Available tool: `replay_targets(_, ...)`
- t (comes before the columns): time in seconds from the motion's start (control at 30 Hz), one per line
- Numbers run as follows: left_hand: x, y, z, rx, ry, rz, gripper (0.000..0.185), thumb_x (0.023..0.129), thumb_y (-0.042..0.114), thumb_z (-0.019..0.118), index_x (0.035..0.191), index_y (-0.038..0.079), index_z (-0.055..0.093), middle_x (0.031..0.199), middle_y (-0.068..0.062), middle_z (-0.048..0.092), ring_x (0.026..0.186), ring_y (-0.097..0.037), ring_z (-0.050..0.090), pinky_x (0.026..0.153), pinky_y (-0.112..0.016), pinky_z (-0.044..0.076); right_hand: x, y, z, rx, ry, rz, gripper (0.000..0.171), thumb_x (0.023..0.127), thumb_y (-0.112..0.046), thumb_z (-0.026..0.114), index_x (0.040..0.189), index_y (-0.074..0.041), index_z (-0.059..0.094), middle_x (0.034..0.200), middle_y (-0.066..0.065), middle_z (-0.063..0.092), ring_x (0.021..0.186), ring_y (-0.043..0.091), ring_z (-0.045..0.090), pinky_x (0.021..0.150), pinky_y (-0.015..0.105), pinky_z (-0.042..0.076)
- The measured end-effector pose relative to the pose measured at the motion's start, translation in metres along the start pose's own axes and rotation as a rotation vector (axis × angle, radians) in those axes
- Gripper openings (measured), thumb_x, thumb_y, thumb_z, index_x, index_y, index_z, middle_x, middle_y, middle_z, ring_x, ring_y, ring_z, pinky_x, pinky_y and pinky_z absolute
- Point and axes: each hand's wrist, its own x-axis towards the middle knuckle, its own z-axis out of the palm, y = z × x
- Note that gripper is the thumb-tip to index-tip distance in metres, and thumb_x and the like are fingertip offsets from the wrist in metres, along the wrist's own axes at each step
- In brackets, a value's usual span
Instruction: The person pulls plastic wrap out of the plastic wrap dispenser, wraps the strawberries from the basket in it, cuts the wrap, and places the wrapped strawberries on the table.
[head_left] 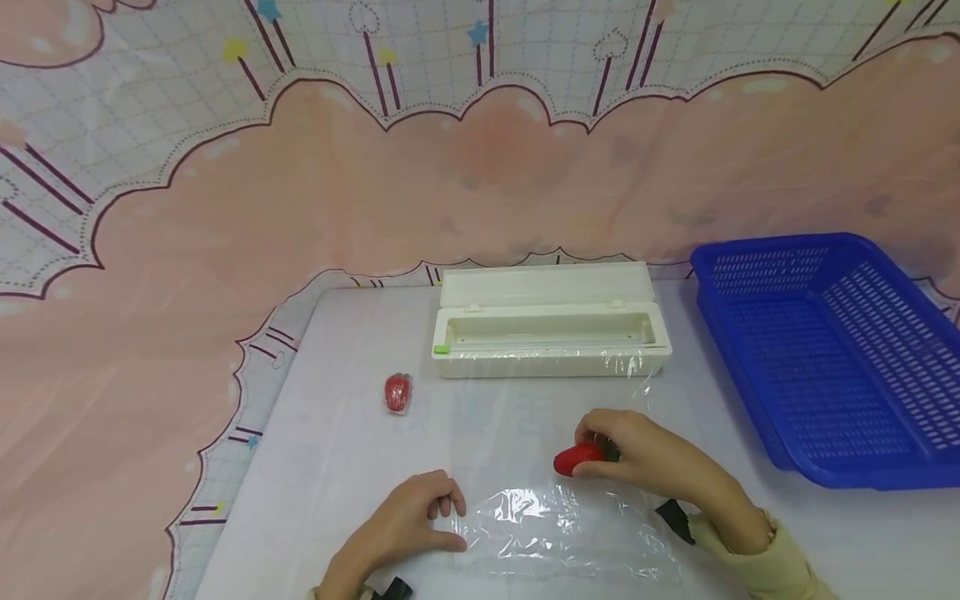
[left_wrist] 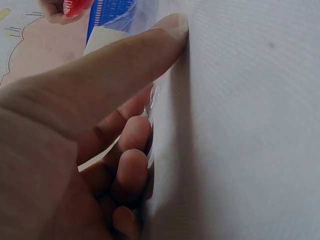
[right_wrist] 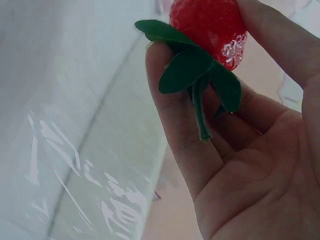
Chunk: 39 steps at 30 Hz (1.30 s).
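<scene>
Cling film [head_left: 555, 525] lies nearest on the counter [head_left: 337, 450], its edge pinned by the left hand [head_left: 408, 521], fingers curled. At two o'clock, the right hand [head_left: 652, 458] grasps a strawberry [head_left: 577, 458], poised over the sheet for wrapping.

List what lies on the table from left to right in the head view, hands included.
Left hand pinching the cling film sheet → wrapped strawberry → white film dispenser box → bare strawberry → right hand holding it → blue basket.
</scene>
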Motion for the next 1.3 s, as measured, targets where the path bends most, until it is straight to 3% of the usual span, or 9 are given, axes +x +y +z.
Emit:
replay_targets(0.63, -0.003, -0.001, 0.000, 0.009, 0.035, 0.023, 0.033, 0.070, 0.039, 0.089, 0.090, 0.032, 0.064, 0.079, 0.016, 0.050, 0.072, -0.001, 0.045, 0.067, -0.018, 0.040, 0.013, 0.004, 0.046, 0.080, -0.161, -0.022, 0.025, 0.080, -0.030, 0.082, 0.088, -0.018, 0.062, 0.076, -0.015, 0.055, 0.069, 0.000, 0.049, 0.063, 0.019, 0.045)
replay_targets(0.8, -0.001, -0.002, 0.002, 0.003, 0.027, 0.027, 0.033, 0.070, 0.039, 0.089, 0.090, 0.031, 0.064, 0.078, 0.017, 0.050, 0.072, -0.001, 0.045, 0.067, -0.018, 0.040, 0.012, 0.005, 0.055, 0.077, -0.164, 0.009, 0.025, 0.081, -0.032, 0.082, 0.084, -0.020, 0.060, 0.072, -0.016, 0.053, 0.065, -0.001, 0.047, 0.060, 0.019, 0.044)
replay_targets(1.07, -0.001, -0.003, 0.004, 0.015, 0.041, 0.042, 0.033, 0.070, 0.040, 0.089, 0.090, 0.031, 0.064, 0.078, 0.017, 0.049, 0.071, 0.000, 0.044, 0.066, -0.017, 0.039, 0.012, 0.004, 0.060, -0.030, -0.143, 0.005, 0.028, 0.079, -0.038, 0.082, 0.081, -0.023, 0.059, 0.068, -0.016, 0.049, 0.062, -0.001, 0.043, 0.058, 0.019, 0.040)
replay_targets(1.3, -0.001, -0.001, 0.003, 0.015, 0.039, 0.030, 0.033, 0.070, 0.040, 0.089, 0.091, 0.032, 0.064, 0.079, 0.016, 0.050, 0.071, -0.001, 0.045, 0.067, -0.017, 0.040, 0.007, 0.008, 0.057, -0.085, -0.091, -0.030, 0.036, 0.082, -0.049, 0.077, 0.098, -0.019, 0.065, 0.084, -0.013, 0.055, 0.074, 0.001, 0.047, 0.067, 0.021, 0.044)
